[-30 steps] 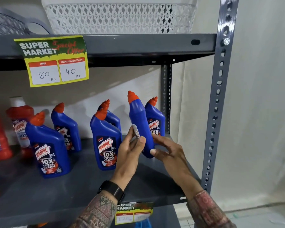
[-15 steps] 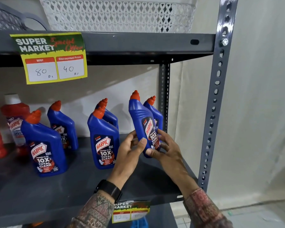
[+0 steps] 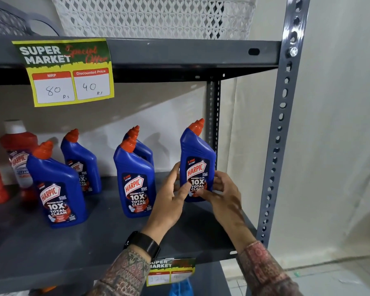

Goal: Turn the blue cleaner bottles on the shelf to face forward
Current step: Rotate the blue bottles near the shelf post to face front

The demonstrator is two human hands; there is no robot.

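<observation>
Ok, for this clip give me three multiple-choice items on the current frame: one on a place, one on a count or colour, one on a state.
1. Where on the shelf is the held bottle?
A. Left end
B. Right end
C. Upper tier

2. What colour are the blue bottles' caps?
A. White
B. Green
C. Orange

3. How does the held bottle's label sit?
A. Facing forward
B. Turned to the wall
C. Torn off

Answers:
1. B: it stands nearest the right upright post.
2. C: each blue bottle, like the front-left one, has an orange cap.
3. A: the full label reads toward the camera between the left hand and the right hand.
</observation>
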